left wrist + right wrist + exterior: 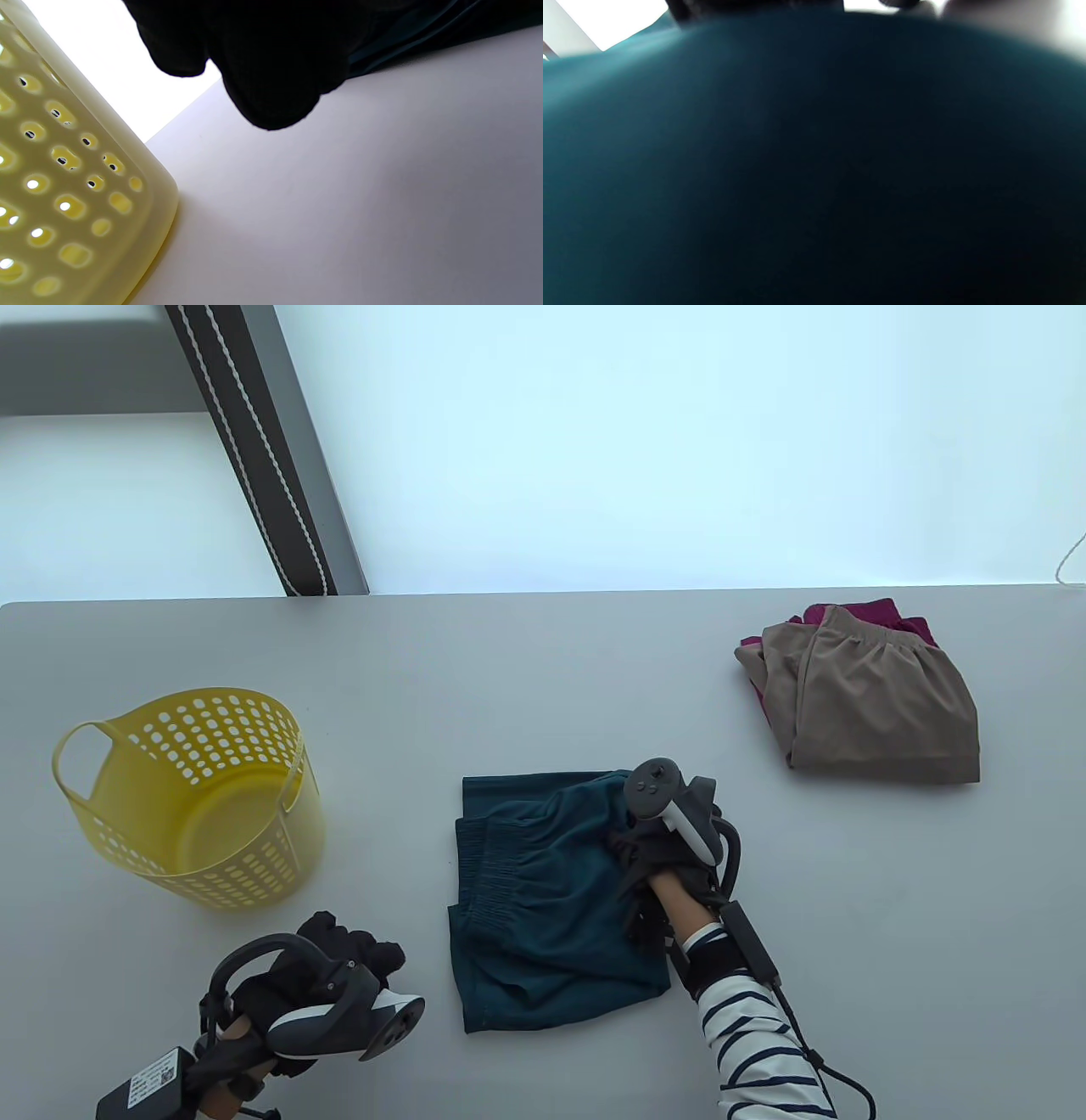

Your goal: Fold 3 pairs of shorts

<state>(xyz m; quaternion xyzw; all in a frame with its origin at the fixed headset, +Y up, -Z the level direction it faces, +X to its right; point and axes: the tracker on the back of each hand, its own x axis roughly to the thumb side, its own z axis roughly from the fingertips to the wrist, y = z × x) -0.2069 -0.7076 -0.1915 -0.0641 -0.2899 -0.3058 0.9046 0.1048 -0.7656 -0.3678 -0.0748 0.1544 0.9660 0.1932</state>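
Table view, tabletop (pixel 526 678) grey, running across the lower two thirds of the frame.

Teal shorts (pixel 543 899) lie low centre, folded over into a rough block, waistband elastic showing along the left edge. A flap of the upper layer bunches toward the right side.

Right hand (pixel 666 861) sits on the right edge of the teal shorts, fingers curled into the bunched fabric and gripping it. Tracker on the back of the hand points up-frame. Striped sleeve (pixel 759 1044) enters from the bottom right. Right wrist view is filled with teal cloth (pixel 814 169), blurred and very close; the fingers are not legible there.

Left hand (pixel 331 976) at lower left, just left of the teal shorts and apart from them, below the basket. Fingers loosely curled, holding nothing. In the left wrist view its dark fingers (pixel 271 63) hang from the top edge above bare tabletop (pixel 360 190), basket wall at the left edge.

Yellow basket (pixel 246 806), perforated, tipped toward the camera, mid-left.

Upper right of the tabletop: tan shorts (pixel 882 704) folded, lying on top of magenta shorts (pixel 874 612), whose edges show along the top and left. The stack is well apart from the teal shorts.
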